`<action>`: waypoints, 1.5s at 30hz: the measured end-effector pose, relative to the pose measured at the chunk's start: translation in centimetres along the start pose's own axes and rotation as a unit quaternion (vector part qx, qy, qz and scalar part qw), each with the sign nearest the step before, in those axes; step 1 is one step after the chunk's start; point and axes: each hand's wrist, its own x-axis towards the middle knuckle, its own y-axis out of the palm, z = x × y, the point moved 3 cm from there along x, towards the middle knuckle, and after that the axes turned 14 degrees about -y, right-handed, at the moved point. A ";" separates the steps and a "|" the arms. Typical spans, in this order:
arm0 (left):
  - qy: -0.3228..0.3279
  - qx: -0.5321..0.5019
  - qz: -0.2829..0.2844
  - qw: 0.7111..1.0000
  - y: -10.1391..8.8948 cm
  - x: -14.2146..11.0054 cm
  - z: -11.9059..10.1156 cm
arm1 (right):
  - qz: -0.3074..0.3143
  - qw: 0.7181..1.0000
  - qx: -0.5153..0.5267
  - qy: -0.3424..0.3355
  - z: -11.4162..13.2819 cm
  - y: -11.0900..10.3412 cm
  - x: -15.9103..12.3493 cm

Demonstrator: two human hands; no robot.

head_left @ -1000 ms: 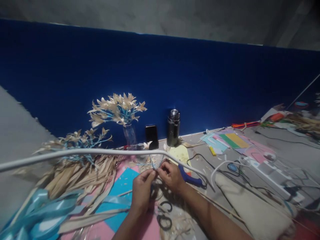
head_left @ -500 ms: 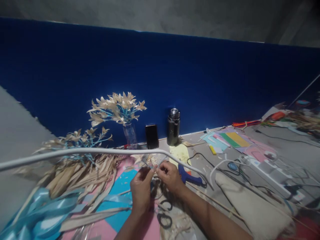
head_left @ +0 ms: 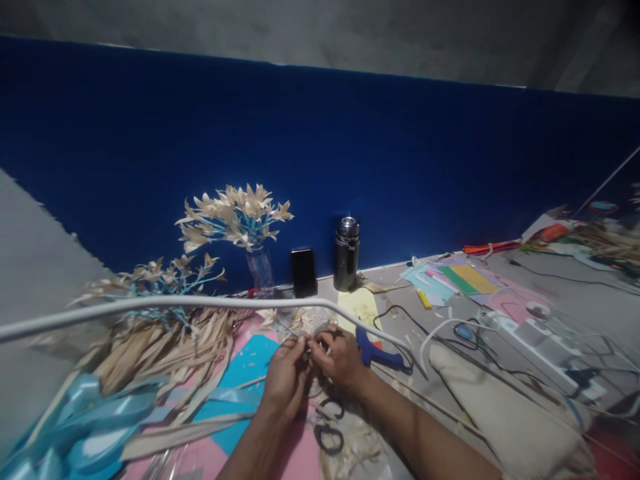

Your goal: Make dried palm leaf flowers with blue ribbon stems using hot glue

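Note:
My left hand (head_left: 286, 373) and my right hand (head_left: 337, 357) meet above the middle of the cluttered worktop, fingertips close together. Pinched between them is an artificial flower stem (head_left: 289, 329), thin and light blue; its lower part is hidden by my fingers. A pale petal shape (head_left: 267, 316) shows near its far end, blurred against the scraps behind. Black-handled scissors (head_left: 329, 439) lie below my hands. Just right of my right hand rests a blue glue gun (head_left: 383, 357).
Cream flowers (head_left: 240, 213) stand in a clear vase (head_left: 261, 273) beside a phone (head_left: 303, 273) and a flask (head_left: 347, 257). A white cable (head_left: 165, 303) crosses in front. Dried husks (head_left: 150, 353), blue ribbon (head_left: 95, 427), a power strip (head_left: 540, 350) and a beige cushion-like bundle (head_left: 505, 407) lie around.
The stem between my fingers has tipped down and to the left, its flower ends no longer standing upright above my hands. Both hands have turned slightly and stay close together.

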 end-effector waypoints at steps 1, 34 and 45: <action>-0.003 -0.002 0.001 1.000 0.1 0.0 0.0 | 0.005 1.000 0.016 0.024 0.0 0.1 0.0; 0.233 0.361 -0.032 0.902 -0.7 0.2 -1.5 | -0.051 0.867 0.395 0.300 -1.9 -1.8 1.4; 0.238 0.356 -0.018 0.903 -1.3 0.6 -2.2 | -0.030 0.822 0.465 0.328 -1.1 -1.1 1.4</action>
